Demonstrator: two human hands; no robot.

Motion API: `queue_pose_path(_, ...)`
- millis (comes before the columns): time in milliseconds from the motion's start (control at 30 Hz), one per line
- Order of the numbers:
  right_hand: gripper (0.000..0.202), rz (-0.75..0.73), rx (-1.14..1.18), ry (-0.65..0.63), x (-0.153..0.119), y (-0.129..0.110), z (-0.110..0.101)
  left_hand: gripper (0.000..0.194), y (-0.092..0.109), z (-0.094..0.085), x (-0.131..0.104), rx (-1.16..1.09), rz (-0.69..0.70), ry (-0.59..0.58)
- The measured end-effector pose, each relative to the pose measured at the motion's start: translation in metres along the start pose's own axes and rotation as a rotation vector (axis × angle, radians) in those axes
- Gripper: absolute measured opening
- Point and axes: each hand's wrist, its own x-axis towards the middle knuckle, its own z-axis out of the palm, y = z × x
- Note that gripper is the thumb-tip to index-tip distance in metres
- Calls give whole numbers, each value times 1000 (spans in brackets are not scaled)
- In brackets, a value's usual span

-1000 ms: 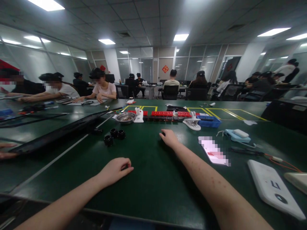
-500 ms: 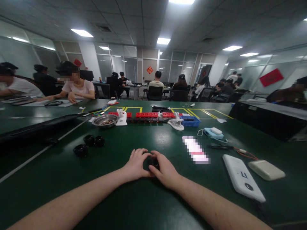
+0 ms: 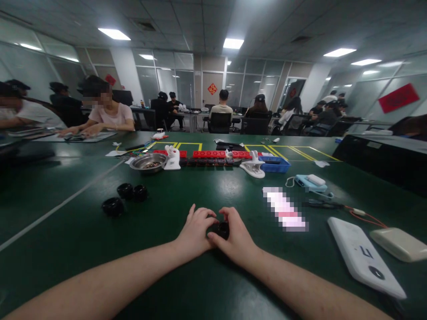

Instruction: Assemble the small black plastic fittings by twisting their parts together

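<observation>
A small black round part [image 3: 223,229] is between my two hands, low over the green table [image 3: 160,284]. My right hand [image 3: 237,235] curls around it, thumb on the near side and fingers on the far side. My left hand [image 3: 197,230] meets it from the left, fingertips at its edge and the little finger raised. The fingers hide much of the part. To the left stand three similar black round parts: a near one [image 3: 113,206], one behind it [image 3: 125,190] and one to the right [image 3: 140,192].
Farther back are a metal bowl [image 3: 149,163], white clamps [image 3: 172,158], a red strip [image 3: 213,154] and a blue bin [image 3: 275,165]. On the right lie a blurred-out flat object [image 3: 285,209], a white device [image 3: 365,255] and a cream case [image 3: 398,244]. People sit beyond.
The view has shifted slightly, so most things appear farther right. My left hand's fingers have bent closer over the black part, which both hands still surround.
</observation>
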Motion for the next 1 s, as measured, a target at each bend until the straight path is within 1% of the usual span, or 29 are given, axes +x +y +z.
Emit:
queue_pose_path(100, 40, 40, -4, -12, 2, 2, -1, 25, 0, 1, 0, 3, 8, 1)
queue_pose_path(167, 44, 40, 26, -48, 3, 3, -5, 28, -1, 0, -1, 2, 1, 2)
queue_pose_path(300, 57, -124, 52, -146, 0, 1, -19, 29, -3, 0, -3, 0, -1, 4)
queue_pose_path(367, 57, -146, 6, -122, -1, 1, -22, 30, -4, 0, -3, -4, -2, 4)
queue_pose_path(467, 53, -81, -71, -38, 0, 2, -20, 32, -4, 0, -4, -9, -8, -4)
queue_pose_path(533, 51, -30, -102, -27, 2, 2, -17, 32, -3, -1, -4, -13, -13, -9)
queue_pose_path(633, 48, -17, -74, -101, 2, 3, -15, 30, -2, -3, -4, -22, -18, -29)
queue_pose_path(700, 54, -74, -43, -162, 1, 2, -17, 30, -2, -4, -4, -29, -21, -39)
queue_pose_path(767, 61, -131, -43, -193, 0, 2, -19, 30, -1, -5, -4, -30, -28, -44)
queue_pose_path(833, 62, -128, -60, -175, 0, 2, -20, 29, -1, -6, -4, -30, -37, -54)
queue_pose_path(900, 60, -82, -68, -120, 0, 4, -19, 29, -1, -6, -3, -32, -45, -62)
queue_pose_path(1000, 48, -41, -50, -81, 1, 5, -16, 31, -2, -5, -3, -42, -39, -55)
